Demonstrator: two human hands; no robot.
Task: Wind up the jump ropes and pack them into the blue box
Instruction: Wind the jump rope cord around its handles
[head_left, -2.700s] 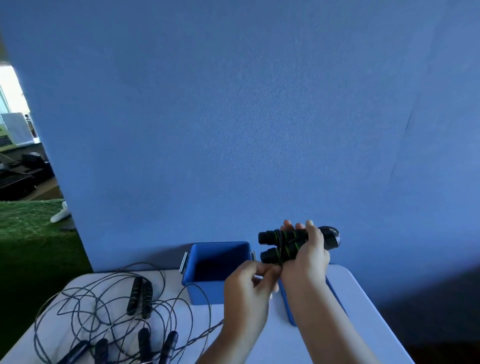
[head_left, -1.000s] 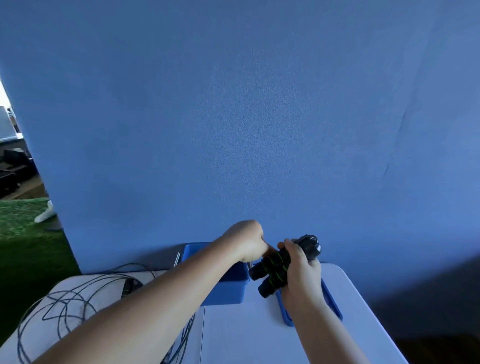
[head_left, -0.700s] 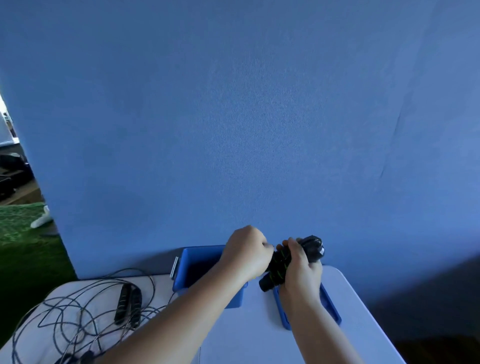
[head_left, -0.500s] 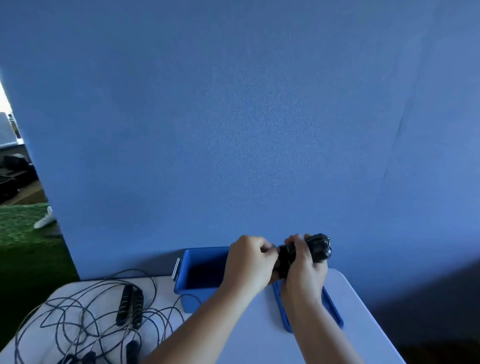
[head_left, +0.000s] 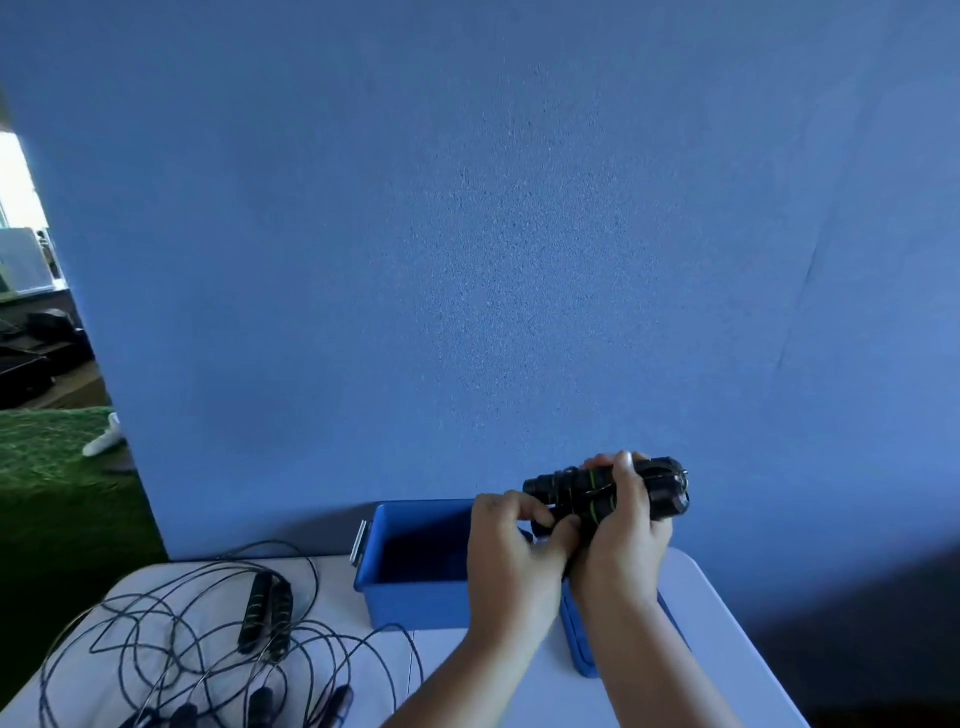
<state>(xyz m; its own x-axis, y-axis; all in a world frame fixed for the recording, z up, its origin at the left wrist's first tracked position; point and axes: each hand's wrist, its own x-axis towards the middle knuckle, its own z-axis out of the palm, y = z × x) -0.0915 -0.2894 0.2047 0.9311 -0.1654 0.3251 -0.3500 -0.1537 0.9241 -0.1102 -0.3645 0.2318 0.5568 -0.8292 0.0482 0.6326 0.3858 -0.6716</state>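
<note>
Clearly, the job was only partly done in the head view. The right hand (head_left: 621, 540) gripped a wound jump rope (head_left: 592, 493), its two black, green-banded handles side by side with cord looped round them, held up in the air above the table (head_left: 467, 691) and just right of the blue box (head_left: 410, 597). The left hand (head_left: 511, 551) had its fingers curled against the near end of that bundle, seemingly pinching the cord's tail; whether it was tucking the end or only steadying it could not be told.

The box stood open at the table's far edge, against the blue backdrop (head_left: 467, 260). The part of its inside that showed looked dark and held no rope, though the left hand hid one corner. A blue lid (head_left: 579, 654) lay on the table just right of the box, partly under the forearms.

On the left of the table, the loose jump ropes (head_left: 208, 639) sprawled in a tangle of overlapping loops, one pair of handles (head_left: 265, 613) lying together in the middle and more handles at the near edge.

As a judgement: one rope was nearly wound and not yet packed, and the tangled ropes remained to be separated, wound and boxed, so most of the work lay ahead.
</note>
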